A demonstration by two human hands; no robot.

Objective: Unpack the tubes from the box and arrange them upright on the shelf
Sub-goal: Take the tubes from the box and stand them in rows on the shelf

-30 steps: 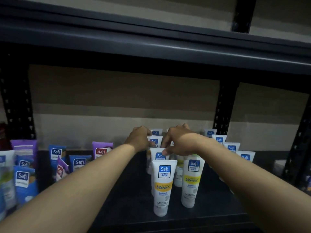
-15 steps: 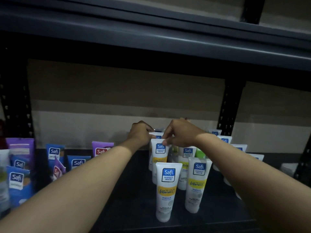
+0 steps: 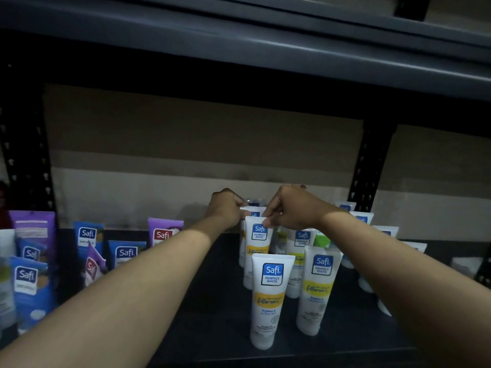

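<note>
**Hidden or unclear.** The left grip (image 3: 227, 208) is curled, its fingers tucked behind the knuckles, at the top of a white tube far back in the middle cluster. Whether it grasps that tube cannot be told. The right forearm covers most of a slanting row of white tubes (image 3: 385, 231), of which four tops show. A pale item (image 3: 465, 264) at far right is too dim to name. One tube at the left edge is cut off.

**Count.**
- Right grip (image 3: 291, 208): one, pinching the top crimp of the second tube (image 3: 256, 244), which stands upright on the shelf (image 3: 207, 322).
- Front tubes (image 3: 269, 298): two, upright, side by side.
- Green tube (image 3: 321, 239): one, partly hidden.
- Left group (image 3: 87, 235): four blue and three purple, one purple tilted.

**Room.** Bare shelf lies between the left group and the middle cluster, crossed by the left forearm. The front tubes stand near the front edge. The upper shelf (image 3: 239, 46) sits well above all the tops.
</note>
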